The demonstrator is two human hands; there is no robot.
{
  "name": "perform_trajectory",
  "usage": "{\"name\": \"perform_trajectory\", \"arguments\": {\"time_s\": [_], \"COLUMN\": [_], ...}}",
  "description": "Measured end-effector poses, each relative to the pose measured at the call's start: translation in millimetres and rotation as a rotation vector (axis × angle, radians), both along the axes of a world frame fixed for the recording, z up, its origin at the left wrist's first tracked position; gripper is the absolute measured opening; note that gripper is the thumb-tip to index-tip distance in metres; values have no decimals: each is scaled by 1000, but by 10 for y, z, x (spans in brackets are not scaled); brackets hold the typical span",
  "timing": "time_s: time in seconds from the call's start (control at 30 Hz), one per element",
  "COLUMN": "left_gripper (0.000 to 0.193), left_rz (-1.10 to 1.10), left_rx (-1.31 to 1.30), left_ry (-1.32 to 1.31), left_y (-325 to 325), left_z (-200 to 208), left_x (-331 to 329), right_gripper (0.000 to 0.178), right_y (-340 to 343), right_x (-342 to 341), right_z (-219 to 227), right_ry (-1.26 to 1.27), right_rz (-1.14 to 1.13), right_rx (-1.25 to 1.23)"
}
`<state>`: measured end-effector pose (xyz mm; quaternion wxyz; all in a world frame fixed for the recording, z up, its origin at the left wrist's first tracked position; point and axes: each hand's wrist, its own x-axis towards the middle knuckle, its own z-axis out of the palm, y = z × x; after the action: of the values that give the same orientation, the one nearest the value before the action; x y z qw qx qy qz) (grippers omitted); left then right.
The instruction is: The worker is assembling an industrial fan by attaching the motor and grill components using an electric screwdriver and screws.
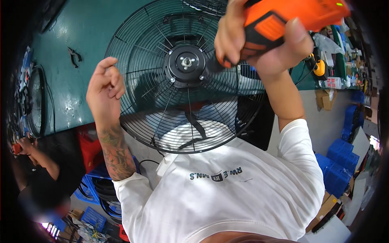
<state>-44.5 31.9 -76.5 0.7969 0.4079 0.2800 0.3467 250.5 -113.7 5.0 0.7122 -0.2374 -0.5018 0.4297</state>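
Power tool [302, 16], likely heavy, sits within the right hand's [273, 58] wrapped fingers. The caged fan [186, 62] looks stiff, best held by its rim [194, 152]; the left hand [105, 84] is half-curled, seemingly empty.

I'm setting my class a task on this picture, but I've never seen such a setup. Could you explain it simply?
There is no robot: a person works with bare hands. One wide fisheye camera on their head looks down, so straight edges bend. The right hand grips an orange-and-black power tool. The left hand is at the left side of a round black fan cage, fingers curled; whether it holds something small is unclear. The cage overhangs the near edge of a green table, where pliers also lie.
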Motion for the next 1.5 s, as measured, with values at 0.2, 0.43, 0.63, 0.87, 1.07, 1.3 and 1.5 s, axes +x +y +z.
{"name": "perform_trajectory", "arguments": {"time_s": [0.2,0.43,0.63,0.87,1.07,1.3,1.5], "left_gripper": [25,26,26,23,22,21,23], "left_rz": [418,315,335,269,261,246,235], "left_rx": [554,520,438,438,465,451,555], "left_ry": [619,768,770,736,721,742,774], "left_y": [197,162,147,157,144,73,102], "left_z": [49,-313,-356,-371,-379,-378,-405], "left_x": [-226,-224,-204,-222,-214,-276,-344], "right_gripper": [44,20,28,28,29,27,34], "right_y": [209,291,294,313,355,304,343], "right_x": [203,181,189,119,82,107,68], "right_z": [-113,-373,-340,-378,-403,-393,-360], "right_ry": [29,-48,-182,-294,-280,-146,-311], "right_rz": [-343,-398,-281,-259,-340,-340,-96], "right_rx": [-22,-103,-196,-202,-167,-218,-226]}}
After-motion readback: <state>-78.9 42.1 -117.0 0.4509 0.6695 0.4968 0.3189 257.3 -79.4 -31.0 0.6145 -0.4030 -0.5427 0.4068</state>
